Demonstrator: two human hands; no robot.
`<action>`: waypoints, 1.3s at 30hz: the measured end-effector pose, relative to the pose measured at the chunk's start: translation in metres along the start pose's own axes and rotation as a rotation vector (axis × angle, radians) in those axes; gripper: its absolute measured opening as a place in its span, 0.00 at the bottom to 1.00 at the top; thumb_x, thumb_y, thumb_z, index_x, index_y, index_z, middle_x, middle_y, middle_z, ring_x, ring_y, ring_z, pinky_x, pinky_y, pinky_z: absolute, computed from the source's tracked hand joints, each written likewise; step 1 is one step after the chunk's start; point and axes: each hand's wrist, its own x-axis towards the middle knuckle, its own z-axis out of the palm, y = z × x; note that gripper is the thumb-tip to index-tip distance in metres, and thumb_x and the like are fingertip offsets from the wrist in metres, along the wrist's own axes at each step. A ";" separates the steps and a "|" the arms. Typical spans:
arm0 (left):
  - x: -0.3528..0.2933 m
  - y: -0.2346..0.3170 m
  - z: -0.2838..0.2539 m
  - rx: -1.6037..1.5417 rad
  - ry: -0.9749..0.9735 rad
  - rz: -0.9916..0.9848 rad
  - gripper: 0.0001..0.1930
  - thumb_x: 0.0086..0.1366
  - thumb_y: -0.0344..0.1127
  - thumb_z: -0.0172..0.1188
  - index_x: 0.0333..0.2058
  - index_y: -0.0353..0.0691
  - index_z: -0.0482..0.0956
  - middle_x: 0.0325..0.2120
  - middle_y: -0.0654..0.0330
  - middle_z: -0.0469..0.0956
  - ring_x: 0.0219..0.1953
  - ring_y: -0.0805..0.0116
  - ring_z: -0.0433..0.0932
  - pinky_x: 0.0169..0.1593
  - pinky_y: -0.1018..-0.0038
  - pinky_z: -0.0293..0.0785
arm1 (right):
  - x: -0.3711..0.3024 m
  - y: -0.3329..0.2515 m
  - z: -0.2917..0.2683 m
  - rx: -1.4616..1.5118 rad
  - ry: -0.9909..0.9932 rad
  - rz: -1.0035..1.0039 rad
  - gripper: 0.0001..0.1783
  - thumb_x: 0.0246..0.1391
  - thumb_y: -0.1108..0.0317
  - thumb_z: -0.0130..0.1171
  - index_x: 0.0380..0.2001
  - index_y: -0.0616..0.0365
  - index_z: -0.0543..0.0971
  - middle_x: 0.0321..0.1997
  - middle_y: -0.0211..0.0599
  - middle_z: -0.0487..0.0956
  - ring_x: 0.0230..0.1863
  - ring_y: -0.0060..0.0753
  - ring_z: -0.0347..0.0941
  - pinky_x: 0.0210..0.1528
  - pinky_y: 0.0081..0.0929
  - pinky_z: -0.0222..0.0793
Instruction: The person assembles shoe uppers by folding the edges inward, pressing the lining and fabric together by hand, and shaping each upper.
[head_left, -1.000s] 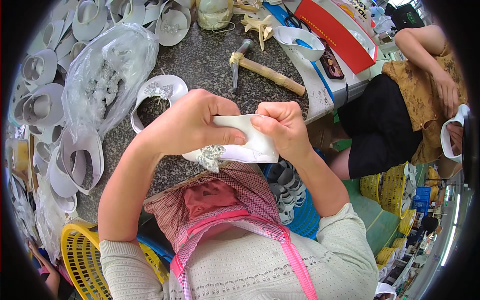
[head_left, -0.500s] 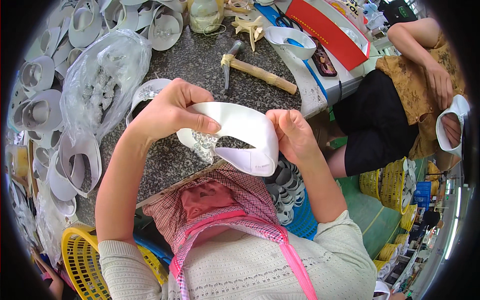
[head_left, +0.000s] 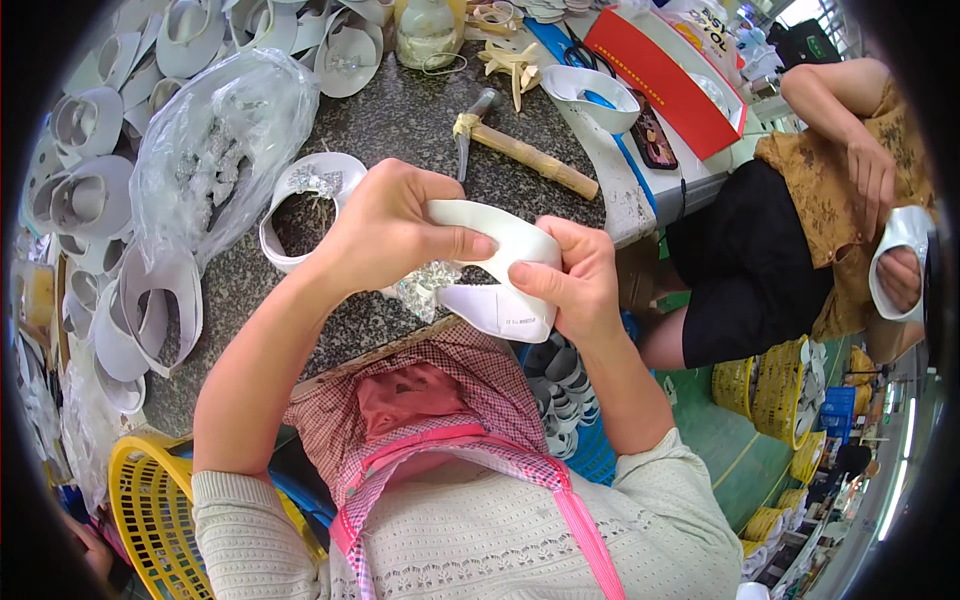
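Observation:
Over the near edge of the speckled stone worktop, I hold a white shoe upper (head_left: 507, 312) between both hands. My left hand (head_left: 398, 225) is closed on its toe side, thumb lying on the white surface. My right hand (head_left: 575, 275) pinches the back part, thumb on top and fingers behind the band. A glittering silver ornament (head_left: 420, 288) sits on the upper below my left hand, partly covered by it. Beside my left wrist lies another white upper (head_left: 275, 228) with a similar silver ornament. A wooden-handled hammer (head_left: 530, 158) rests beyond my hands.
At the left, many white uppers (head_left: 88, 200) are heaped around a clear plastic bag (head_left: 225, 140) of silver ornaments. A jar (head_left: 428, 35), a phone (head_left: 655, 135) and a red box lid (head_left: 665, 80) lie farther back. Yellow baskets (head_left: 150, 500) stand below. A co-worker (head_left: 830, 190) sits at the right.
My right hand has gone from loosely touching the upper's back to pinching it with the thumb on top. The upper has tilted, and my left hand has shifted right with it.

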 end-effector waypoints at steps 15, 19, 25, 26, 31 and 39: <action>0.014 -0.013 -0.030 -0.074 0.080 0.098 0.18 0.60 0.47 0.52 0.33 0.34 0.77 0.23 0.62 0.75 0.26 0.79 0.71 0.31 0.82 0.68 | -0.004 0.020 0.010 0.455 0.144 -0.116 0.15 0.42 0.74 0.54 0.36 0.70 0.72 0.24 0.40 0.74 0.15 0.18 0.61 0.15 0.15 0.54; -0.004 -0.045 -0.022 -0.508 0.182 0.000 0.22 0.61 0.49 0.51 0.41 0.33 0.73 0.29 0.61 0.76 0.32 0.76 0.74 0.38 0.81 0.69 | 0.000 0.043 -0.002 0.557 0.169 -0.142 0.15 0.44 0.75 0.53 0.38 0.70 0.72 0.28 0.42 0.75 0.19 0.24 0.65 0.21 0.17 0.60; -0.012 -0.035 -0.004 -0.697 0.160 0.014 0.12 0.55 0.33 0.60 0.36 0.33 0.73 0.29 0.60 0.77 0.28 0.78 0.75 0.34 0.81 0.72 | 0.015 0.016 0.000 0.372 0.003 0.008 0.17 0.44 0.68 0.58 0.36 0.68 0.72 0.28 0.34 0.76 0.27 0.18 0.70 0.32 0.15 0.65; -0.011 -0.032 -0.002 -0.694 0.156 0.013 0.12 0.55 0.33 0.60 0.36 0.33 0.73 0.29 0.60 0.77 0.28 0.78 0.75 0.34 0.81 0.72 | 0.020 0.010 0.000 0.241 -0.023 0.000 0.18 0.45 0.67 0.59 0.38 0.69 0.72 0.29 0.34 0.76 0.29 0.18 0.71 0.33 0.15 0.65; -0.008 -0.029 0.006 -0.697 0.267 0.108 0.09 0.56 0.32 0.57 0.33 0.34 0.73 0.27 0.60 0.76 0.26 0.78 0.75 0.31 0.81 0.72 | 0.024 -0.004 0.027 0.265 0.118 0.010 0.13 0.52 0.65 0.56 0.30 0.67 0.74 0.25 0.33 0.76 0.22 0.15 0.71 0.22 0.11 0.67; -0.013 -0.032 0.012 -1.006 0.237 0.007 0.14 0.60 0.36 0.54 0.40 0.31 0.72 0.30 0.60 0.76 0.29 0.76 0.75 0.34 0.79 0.73 | 0.029 0.013 0.013 0.327 0.369 0.000 0.19 0.54 0.54 0.52 0.26 0.61 0.75 0.13 0.24 0.69 0.08 0.11 0.58 0.08 0.11 0.53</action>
